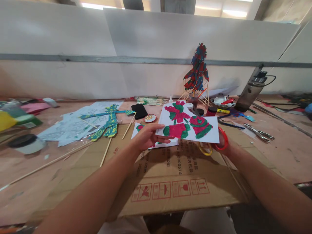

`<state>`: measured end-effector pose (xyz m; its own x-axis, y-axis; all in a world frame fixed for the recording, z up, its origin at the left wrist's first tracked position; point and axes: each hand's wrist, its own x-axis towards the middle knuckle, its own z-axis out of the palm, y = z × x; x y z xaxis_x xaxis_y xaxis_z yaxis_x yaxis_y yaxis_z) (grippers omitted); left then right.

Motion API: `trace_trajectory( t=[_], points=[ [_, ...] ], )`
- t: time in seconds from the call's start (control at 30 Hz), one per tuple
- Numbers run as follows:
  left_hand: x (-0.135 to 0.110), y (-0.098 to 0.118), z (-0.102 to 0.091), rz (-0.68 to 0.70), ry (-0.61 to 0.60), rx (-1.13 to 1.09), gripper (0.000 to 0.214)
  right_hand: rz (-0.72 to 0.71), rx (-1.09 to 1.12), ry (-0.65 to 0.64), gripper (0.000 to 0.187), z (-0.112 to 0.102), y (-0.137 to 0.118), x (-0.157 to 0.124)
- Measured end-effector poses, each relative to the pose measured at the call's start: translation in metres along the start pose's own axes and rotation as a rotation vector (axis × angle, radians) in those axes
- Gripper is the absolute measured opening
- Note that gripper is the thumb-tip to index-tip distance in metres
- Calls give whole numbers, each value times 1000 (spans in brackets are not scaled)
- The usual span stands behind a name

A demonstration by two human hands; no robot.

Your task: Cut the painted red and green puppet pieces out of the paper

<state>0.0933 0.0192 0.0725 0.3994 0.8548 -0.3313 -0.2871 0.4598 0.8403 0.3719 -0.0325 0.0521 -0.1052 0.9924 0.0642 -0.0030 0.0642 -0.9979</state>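
Note:
My left hand [149,135] grips the left edge of a white sheet of paper [212,128] painted with pink and green shapes, held tilted above the cardboard. At its right end my right hand [221,141], partly hidden behind the sheet, is closed on scissors [206,150] with one red and one yellow handle loop. Their blades are hidden by the paper. Under my left hand lies another white painted piece [168,143], mostly covered. Flat cardboard [170,208] with red printed symbols lies beneath both hands.
A blue-green painted stick figure [110,125] lies left, near line-drawn sheets [78,122] and a black phone [139,111]. Behind stands a red-blue paper figure [198,70] on sticks. To the right are a grey bottle [251,91], metal pliers-like tool [259,132] and yellow glue stick [223,111].

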Motion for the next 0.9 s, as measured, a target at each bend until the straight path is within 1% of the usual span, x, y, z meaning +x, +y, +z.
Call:
trace_trajectory(
  t=[0.07,0.13,0.2,0.23,0.3,0.33,0.37,0.43,0.5,0.53,0.6,0.63,0.67,0.73,0.83,0.9],
  points=[
    [2,8,-3,46,115,-95,12,62,13,-47,45,-6,-10,3],
    [6,13,-7,106,221,-212,9,170,57,-92,46,-14,-18,3],
    [9,16,-11,171,293,-327,10,281,69,-159,51,-19,-21,1],
    [10,17,-12,207,316,-375,10,310,51,-191,55,-21,-22,0],
    [12,17,-14,263,334,-434,12,293,-6,-215,61,-23,-22,-2],
    [12,17,-14,282,333,-447,12,253,-49,-191,64,-24,-22,-2],
    [11,17,-14,294,326,-452,13,200,-125,-136,66,-25,-23,-2],
    [10,17,-13,305,316,-450,15,106,-337,24,67,-30,-25,0],
    [9,17,-11,314,309,-440,16,51,-626,176,58,-40,-29,3],
    [8,17,-11,315,304,-434,16,43,-796,227,51,-47,-30,6],
    [6,17,-9,307,286,-431,16,64,-1216,251,38,-59,-32,10],
    [5,18,-8,299,273,-437,15,81,-1410,242,36,-65,-33,12],
    [3,18,-7,292,263,-447,15,102,-1556,228,36,-71,-32,13],
    [0,19,-5,277,241,-465,16,140,-1669,215,36,-79,-29,15],
    [-6,20,-3,261,189,-479,16,170,-1671,181,30,-91,-20,15],
    [-8,20,-2,238,154,-494,17,162,-1640,133,25,-99,-13,14]
  ],
)
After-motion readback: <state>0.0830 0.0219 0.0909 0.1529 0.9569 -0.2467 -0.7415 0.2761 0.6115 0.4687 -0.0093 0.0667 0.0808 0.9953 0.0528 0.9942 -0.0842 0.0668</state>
